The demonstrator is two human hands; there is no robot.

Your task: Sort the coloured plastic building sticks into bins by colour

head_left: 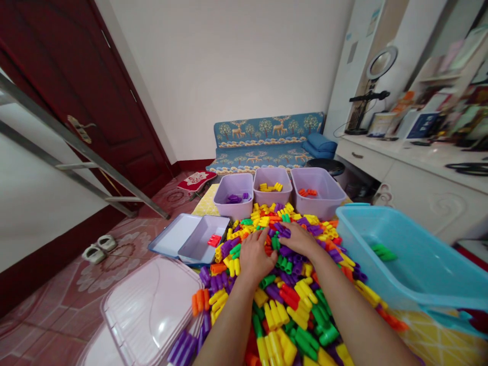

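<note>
I log left hand (256, 254) on the toy blocks (275, 314), thumb apart from fingers; right hand (300, 239) touching a purple block (282, 231), grip unclear to me.

soft, fairly even indoor light is filling the room, leaving the white wall (244, 66) pale grey and the dark red door (49, 66) looking dim. small white spots are glaring on the clear lid (148, 305), while faint highlights are glinting off the plastic pieces (276, 314) and soft shadows are settling between them. the wide lens is leaning the ladder (72, 140) and stretching the blue tub (392, 290) toward the edges, and the clutter (465, 101) at far right is smearing into blur.
</note>
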